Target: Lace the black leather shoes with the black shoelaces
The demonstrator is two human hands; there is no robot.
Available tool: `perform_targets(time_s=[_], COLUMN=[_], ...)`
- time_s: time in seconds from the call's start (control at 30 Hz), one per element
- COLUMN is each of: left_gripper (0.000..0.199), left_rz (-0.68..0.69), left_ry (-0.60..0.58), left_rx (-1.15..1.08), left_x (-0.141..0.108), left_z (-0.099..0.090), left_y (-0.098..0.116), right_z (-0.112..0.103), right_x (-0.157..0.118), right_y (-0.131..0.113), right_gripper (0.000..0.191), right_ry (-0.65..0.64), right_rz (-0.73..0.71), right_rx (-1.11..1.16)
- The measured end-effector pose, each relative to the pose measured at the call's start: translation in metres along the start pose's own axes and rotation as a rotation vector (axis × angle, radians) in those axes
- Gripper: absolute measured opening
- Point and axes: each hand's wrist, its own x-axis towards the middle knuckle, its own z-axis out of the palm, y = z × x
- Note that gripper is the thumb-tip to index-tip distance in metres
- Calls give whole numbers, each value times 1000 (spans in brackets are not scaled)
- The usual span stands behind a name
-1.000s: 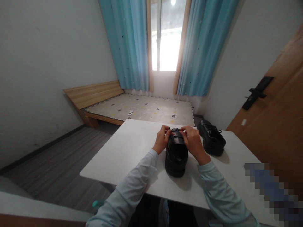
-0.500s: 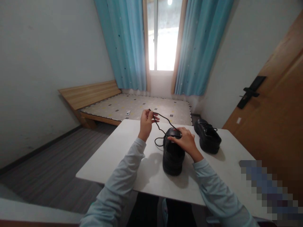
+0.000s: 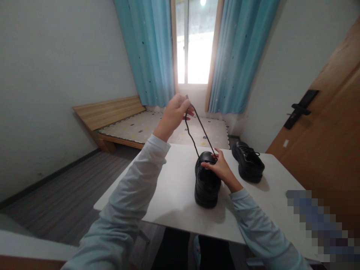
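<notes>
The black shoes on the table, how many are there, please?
2: one shoe at the right hand, the other shoe farther back, to its right.

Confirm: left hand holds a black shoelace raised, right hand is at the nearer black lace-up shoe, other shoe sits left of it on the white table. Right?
No: the other shoe sits to the right of the nearer black lace-up shoe, per the head view. Rest holds.

No readable text, no legible labels, brands, numbers or signs in view
</notes>
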Motion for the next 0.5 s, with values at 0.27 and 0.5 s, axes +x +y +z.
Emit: perform_targets(time_s=[0.27,0.5], left_gripper=[6,15], left_rz=[40,89], left_ry=[-97,-95], left_rx=[45,-54], left_x=[9,21], left_z=[14,13], left_y=[24,44], right_z=[-1,0], right_x=[0,-1], right_y=[0,0], right_gripper=[110,111], right_ry=[-4,13], right_rz=[-4,-35], right_rx=[10,27])
